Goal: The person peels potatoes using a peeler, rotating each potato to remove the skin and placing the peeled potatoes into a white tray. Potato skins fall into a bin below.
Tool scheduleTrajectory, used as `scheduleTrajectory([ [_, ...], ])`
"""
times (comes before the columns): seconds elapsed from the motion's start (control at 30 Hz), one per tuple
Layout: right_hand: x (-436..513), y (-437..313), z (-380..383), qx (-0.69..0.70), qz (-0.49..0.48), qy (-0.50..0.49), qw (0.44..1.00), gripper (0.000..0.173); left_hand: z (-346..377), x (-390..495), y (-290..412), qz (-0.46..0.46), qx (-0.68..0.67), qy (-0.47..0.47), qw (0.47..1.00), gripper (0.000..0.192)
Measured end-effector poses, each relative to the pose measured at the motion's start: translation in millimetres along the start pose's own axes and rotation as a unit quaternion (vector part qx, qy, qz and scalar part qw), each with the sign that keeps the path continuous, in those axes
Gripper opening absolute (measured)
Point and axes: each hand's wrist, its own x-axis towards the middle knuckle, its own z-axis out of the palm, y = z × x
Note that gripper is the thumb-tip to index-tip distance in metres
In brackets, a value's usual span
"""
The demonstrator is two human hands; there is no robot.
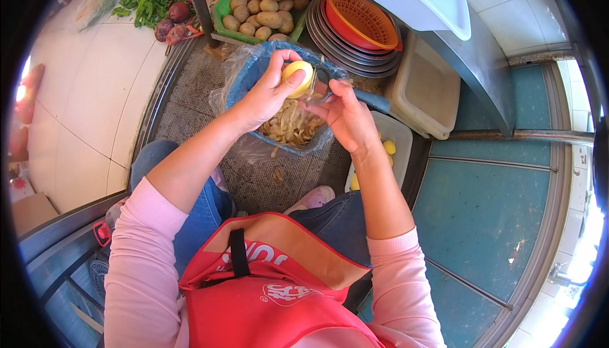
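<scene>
My left hand (273, 88) is closed around a peeled yellow potato (297, 79). In my right hand (345, 110) is a dark-handled vegetable peeler (321, 84), its blade at the potato's right side. Below both hands stands a blue bin (242, 84) lined with a clear plastic bag, with a heap of potato peelings (290, 124) inside. To the right of the bin, partly hidden by my right forearm, a white tub (400, 131) holds several peeled potatoes (389, 147).
Beyond the bin, unpeeled potatoes (269, 5) fill a green crate (223, 12). Beside it, orange and red baskets (364, 15) rest on stacked metal trays (328, 53). A cream tub (428, 81) stands right of these. A white tray (428, 3) overhangs at top right; red onions (179, 12) and greens lie upper left.
</scene>
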Motion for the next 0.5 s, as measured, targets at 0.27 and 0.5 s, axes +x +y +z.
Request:
scheduleTrajectory([
  [0.27,1,-1,2,0.06,-0.014,0.011,0.998,0.016,2,2,15,0.074,0.071,-0.048,0.994,0.037],
  [0.5,-2,10,6,-0.011,-0.07,0.053,0.996,0.013,7,-5,0,0.018,-0.063,-0.008,0.998,0.033],
])
